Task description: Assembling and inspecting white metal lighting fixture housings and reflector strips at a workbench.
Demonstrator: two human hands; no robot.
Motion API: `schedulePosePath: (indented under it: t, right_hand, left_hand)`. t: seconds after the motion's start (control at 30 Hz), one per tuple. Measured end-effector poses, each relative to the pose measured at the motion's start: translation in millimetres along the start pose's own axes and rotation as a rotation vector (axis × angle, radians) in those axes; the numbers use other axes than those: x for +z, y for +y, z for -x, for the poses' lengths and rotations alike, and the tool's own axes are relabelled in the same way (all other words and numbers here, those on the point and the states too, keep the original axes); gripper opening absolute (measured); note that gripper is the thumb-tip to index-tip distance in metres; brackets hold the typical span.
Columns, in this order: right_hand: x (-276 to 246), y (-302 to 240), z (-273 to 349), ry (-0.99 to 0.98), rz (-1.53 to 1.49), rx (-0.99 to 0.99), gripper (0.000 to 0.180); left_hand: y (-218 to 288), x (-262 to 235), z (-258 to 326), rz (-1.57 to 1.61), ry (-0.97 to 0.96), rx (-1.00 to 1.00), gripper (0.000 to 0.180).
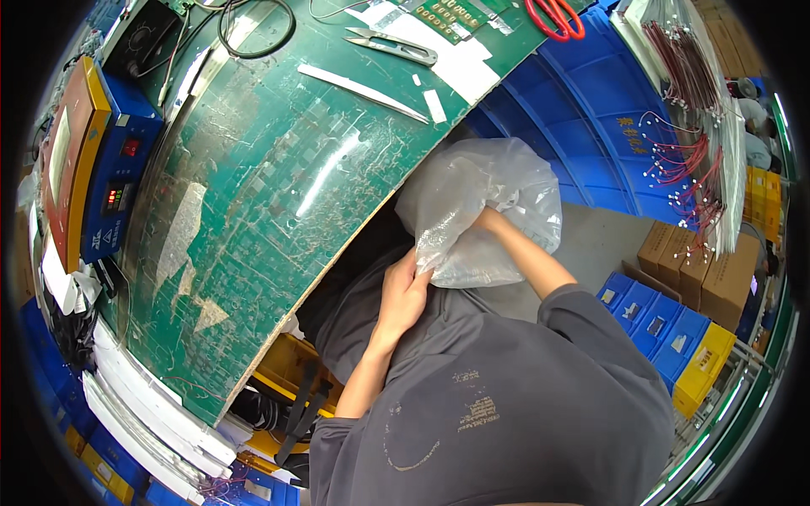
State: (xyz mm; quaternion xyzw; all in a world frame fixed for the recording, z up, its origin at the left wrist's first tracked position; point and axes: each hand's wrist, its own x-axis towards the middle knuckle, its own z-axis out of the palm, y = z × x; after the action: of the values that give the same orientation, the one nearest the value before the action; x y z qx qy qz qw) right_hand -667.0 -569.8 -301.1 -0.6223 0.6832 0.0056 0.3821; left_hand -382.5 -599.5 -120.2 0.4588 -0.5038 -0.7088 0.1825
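Observation:
A large clear plastic bag (523,181) bulges over my lap, just off the edge of the green workbench (253,219). My left hand (403,293) is closed on the near left side of the bag's rim, fingers pinching the film. The forearm of my right hand (488,221) enters the bag's mouth from the right. Folds of plastic hide its fingers, so what they touch inside cannot be made out.
Thread snips (392,46), a white strip (363,91) and a green circuit board (447,17) lie on the bench. Red handles (558,17) overhang its far edge. Beyond are a blue bin (582,118), red wires (688,160) and cardboard boxes (704,261). A blue heating unit (126,169) stands left.

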Motion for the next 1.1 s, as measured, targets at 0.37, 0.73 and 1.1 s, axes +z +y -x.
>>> schedulePosePath:
  t: [0.37, 0.73, 1.1]
  right_hand:
    - [-43.1, 65.8, 17.5, -0.094, -0.064, 0.531, 0.06]
    - [118.8, 141.4, -75.7, 0.088, -1.302, 0.075, 0.073]
    - [-94.0, 20.1, 114.7, 0.226, -0.244, 0.382, 0.051]
  left_hand:
    - [1.4, -7.0, 6.6, 0.079, 0.047, 0.013, 0.031]
    - [-12.1, -22.8, 47.0, 0.059, 0.144, 0.038, 0.028]
    - [5.1, -26.1, 31.1, -0.124, 0.16, 0.05, 0.022]
